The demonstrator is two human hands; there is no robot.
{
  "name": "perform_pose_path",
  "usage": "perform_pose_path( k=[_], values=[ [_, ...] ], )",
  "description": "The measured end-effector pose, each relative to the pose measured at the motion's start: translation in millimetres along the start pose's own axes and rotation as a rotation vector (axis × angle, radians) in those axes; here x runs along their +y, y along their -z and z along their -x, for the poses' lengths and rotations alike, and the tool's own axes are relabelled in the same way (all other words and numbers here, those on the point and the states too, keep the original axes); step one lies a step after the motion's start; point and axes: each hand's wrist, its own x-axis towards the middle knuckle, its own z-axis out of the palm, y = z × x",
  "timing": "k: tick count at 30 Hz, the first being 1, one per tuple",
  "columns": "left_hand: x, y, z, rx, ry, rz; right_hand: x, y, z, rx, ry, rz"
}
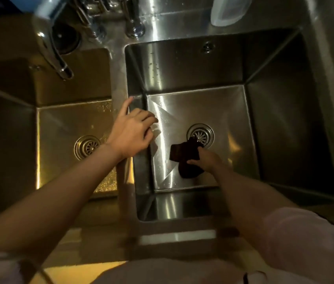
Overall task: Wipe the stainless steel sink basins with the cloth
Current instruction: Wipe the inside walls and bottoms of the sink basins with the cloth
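Down in the right basin [213, 64], your right hand [205, 160] is clamped on the dark cloth [186, 158], fingers curled over its near edge and pressing it flat against the steel floor. The cloth sits just beside the right drain [203, 132], one corner overlapping the strainer's rim. Up on the divider [121, 83] between the two basins, your left hand [129, 136] rests with the wrist over the ridge, fingers loosely spread and reaching down toward the right basin's left wall, gripping nothing; the forefinger points along the divider's edge. Your hands are apart, the left one up on the rim, the right one low on the floor. The left basin [69, 119] glows yellow under the light, water droplets beading along its right side, its own drain [87, 147] near your left wrist. The faucet [57, 58] hangs over the left basin's back wall. A pale plastic container [229, 9] stands on the ledge behind the right basin.
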Motion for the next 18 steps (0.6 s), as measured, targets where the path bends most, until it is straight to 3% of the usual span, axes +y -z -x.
perform_pose_path(
  k=[4,8,12,18],
  values=[
    [9,1,6,-0.031,0.027,-0.025,10,42,-7,-0.050,0.375,0.302],
    [26,-2,26,0.158,0.167,0.042,9,45,-18,-0.144,0.655,0.662],
    [56,-8,62,0.277,0.270,0.104,11,28,-27,-0.237,0.730,0.916],
    [86,-21,105,0.249,0.384,0.121,20,8,-41,-0.151,0.740,0.916]
  ],
)
